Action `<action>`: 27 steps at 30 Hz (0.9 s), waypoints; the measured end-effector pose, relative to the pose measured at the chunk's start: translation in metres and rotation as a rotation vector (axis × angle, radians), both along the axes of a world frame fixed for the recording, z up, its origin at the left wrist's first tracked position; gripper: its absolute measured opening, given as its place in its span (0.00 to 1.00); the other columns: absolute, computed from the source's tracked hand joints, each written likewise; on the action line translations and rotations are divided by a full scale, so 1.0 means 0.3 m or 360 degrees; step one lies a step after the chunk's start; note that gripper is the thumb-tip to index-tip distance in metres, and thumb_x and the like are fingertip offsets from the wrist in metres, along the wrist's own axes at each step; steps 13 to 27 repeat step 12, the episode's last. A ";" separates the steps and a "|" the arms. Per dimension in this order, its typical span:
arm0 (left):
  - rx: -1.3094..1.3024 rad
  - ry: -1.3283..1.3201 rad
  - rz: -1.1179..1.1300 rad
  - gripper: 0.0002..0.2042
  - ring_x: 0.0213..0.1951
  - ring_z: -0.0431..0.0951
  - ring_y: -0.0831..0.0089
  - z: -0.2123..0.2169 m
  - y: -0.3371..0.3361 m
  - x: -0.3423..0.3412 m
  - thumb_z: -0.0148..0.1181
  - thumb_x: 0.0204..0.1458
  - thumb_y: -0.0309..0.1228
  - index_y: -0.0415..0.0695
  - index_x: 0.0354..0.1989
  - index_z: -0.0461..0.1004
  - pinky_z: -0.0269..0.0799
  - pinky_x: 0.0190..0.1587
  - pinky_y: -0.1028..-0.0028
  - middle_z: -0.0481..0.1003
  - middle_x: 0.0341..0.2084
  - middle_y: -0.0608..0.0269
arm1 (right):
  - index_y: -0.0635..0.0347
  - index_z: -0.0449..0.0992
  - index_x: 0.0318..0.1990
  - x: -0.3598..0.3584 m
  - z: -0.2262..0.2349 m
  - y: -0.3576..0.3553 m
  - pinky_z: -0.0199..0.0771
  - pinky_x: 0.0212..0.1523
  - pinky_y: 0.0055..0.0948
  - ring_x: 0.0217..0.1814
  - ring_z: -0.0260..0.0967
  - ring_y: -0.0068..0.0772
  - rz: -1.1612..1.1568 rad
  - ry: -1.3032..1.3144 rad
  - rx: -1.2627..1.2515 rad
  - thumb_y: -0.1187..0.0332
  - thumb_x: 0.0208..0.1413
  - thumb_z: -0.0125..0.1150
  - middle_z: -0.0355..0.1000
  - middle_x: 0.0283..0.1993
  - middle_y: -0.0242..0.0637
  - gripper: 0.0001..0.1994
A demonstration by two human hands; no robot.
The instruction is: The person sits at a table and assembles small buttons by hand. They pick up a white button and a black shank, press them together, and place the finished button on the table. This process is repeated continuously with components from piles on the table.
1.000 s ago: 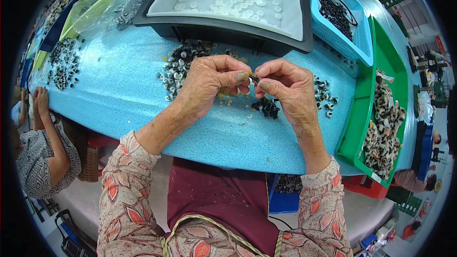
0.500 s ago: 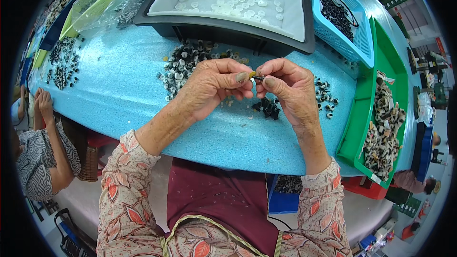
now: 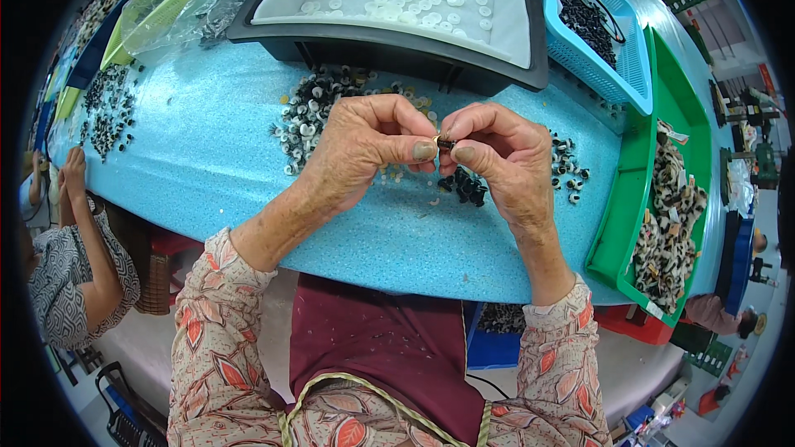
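Above the blue table (image 3: 207, 190), my two hands meet fingertip to fingertip. My left hand (image 3: 356, 141) is closed in a pinch at the pale yellowish end of a small black part (image 3: 446, 145). On its dark stem, the thumb and fingers of my right hand (image 3: 509, 149) are pressed together. The part is tiny and mostly covered by fingertips. Beyond my left hand lies a heap of small black-and-white pieces (image 3: 305, 120). Several black pieces (image 3: 469, 189) lie just below my right hand, and a smaller black-and-white group (image 3: 569, 170) is to its right.
A black tray (image 3: 381, 44) with a white lining holds translucent discs (image 3: 414, 4). At right stand a blue basket (image 3: 633, 83) of black parts and a green bin (image 3: 617, 232) of spotted plush pieces. More parts (image 3: 108, 112) lie far left, near another person's hand (image 3: 73, 170).
The small part has turned between my fingertips, and less of its yellowish side shows. My fingers have drawn slightly closer around it; both hands stay in nearly the same place.
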State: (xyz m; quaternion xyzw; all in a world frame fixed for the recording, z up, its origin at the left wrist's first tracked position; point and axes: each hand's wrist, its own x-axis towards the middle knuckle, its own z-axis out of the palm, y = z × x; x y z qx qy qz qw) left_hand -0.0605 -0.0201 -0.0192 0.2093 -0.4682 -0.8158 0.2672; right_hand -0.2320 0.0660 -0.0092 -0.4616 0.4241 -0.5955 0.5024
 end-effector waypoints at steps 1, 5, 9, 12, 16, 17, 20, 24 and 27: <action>-0.0059 -0.0019 0.0033 0.07 0.28 0.77 0.76 0.002 0.003 0.000 0.68 0.43 0.24 0.37 0.29 0.76 0.75 0.33 0.79 0.77 0.25 0.60 | 0.68 0.75 0.36 0.006 0.000 0.003 0.76 0.34 0.21 0.32 0.73 0.23 -0.0019 0.0041 -0.0047 0.77 0.50 0.63 0.74 0.33 0.37 0.06; -0.0268 -0.0127 0.0074 0.08 0.27 0.76 0.80 0.012 0.007 0.000 0.68 0.41 0.23 0.39 0.27 0.75 0.74 0.32 0.81 0.76 0.23 0.64 | 0.68 0.75 0.36 0.013 -0.011 0.005 0.76 0.35 0.20 0.35 0.73 0.23 0.0007 0.0134 -0.0142 0.79 0.49 0.62 0.74 0.36 0.37 0.06; -0.0193 -0.0116 -0.0057 0.08 0.27 0.76 0.81 0.001 -0.003 0.009 0.68 0.40 0.22 0.40 0.27 0.73 0.73 0.32 0.82 0.74 0.22 0.67 | 0.67 0.76 0.40 0.020 0.008 0.008 0.75 0.35 0.19 0.35 0.73 0.24 0.0057 0.0031 -0.0014 0.79 0.49 0.62 0.74 0.37 0.37 0.09; -0.0188 -0.0106 -0.0148 0.10 0.28 0.76 0.81 -0.011 -0.014 0.023 0.71 0.39 0.25 0.41 0.27 0.74 0.73 0.32 0.82 0.75 0.24 0.67 | 0.64 0.75 0.46 -0.002 -0.012 -0.003 0.76 0.36 0.20 0.36 0.73 0.24 0.0193 0.0205 -0.0061 0.78 0.50 0.62 0.75 0.39 0.37 0.14; -0.0188 -0.0106 -0.0148 0.10 0.28 0.76 0.81 -0.011 -0.014 0.023 0.71 0.39 0.25 0.41 0.27 0.74 0.73 0.32 0.82 0.75 0.24 0.67 | 0.64 0.75 0.46 -0.002 -0.012 -0.003 0.76 0.36 0.20 0.36 0.73 0.24 0.0193 0.0205 -0.0061 0.78 0.50 0.62 0.75 0.39 0.37 0.14; -0.0188 -0.0106 -0.0148 0.10 0.28 0.76 0.81 -0.011 -0.014 0.023 0.71 0.39 0.25 0.41 0.27 0.74 0.73 0.32 0.82 0.75 0.24 0.67 | 0.64 0.75 0.46 -0.002 -0.012 -0.003 0.76 0.36 0.20 0.36 0.73 0.24 0.0193 0.0205 -0.0061 0.78 0.50 0.62 0.75 0.39 0.37 0.14; -0.0188 -0.0106 -0.0148 0.10 0.28 0.76 0.81 -0.011 -0.014 0.023 0.71 0.39 0.25 0.41 0.27 0.74 0.73 0.32 0.82 0.75 0.24 0.67 | 0.64 0.75 0.46 -0.002 -0.012 -0.003 0.76 0.36 0.20 0.36 0.73 0.24 0.0193 0.0205 -0.0061 0.78 0.50 0.62 0.75 0.39 0.37 0.14; -0.0188 -0.0106 -0.0148 0.10 0.28 0.76 0.81 -0.011 -0.014 0.023 0.71 0.39 0.25 0.41 0.27 0.74 0.73 0.32 0.82 0.75 0.24 0.67 | 0.64 0.75 0.46 -0.002 -0.012 -0.003 0.76 0.36 0.20 0.36 0.73 0.24 0.0193 0.0205 -0.0061 0.78 0.50 0.62 0.75 0.39 0.37 0.14; -0.0188 -0.0106 -0.0148 0.10 0.28 0.76 0.81 -0.011 -0.014 0.023 0.71 0.39 0.25 0.41 0.27 0.74 0.73 0.32 0.82 0.75 0.24 0.67 | 0.64 0.75 0.46 -0.002 -0.012 -0.003 0.76 0.36 0.20 0.36 0.73 0.24 0.0193 0.0205 -0.0061 0.78 0.50 0.62 0.75 0.39 0.37 0.14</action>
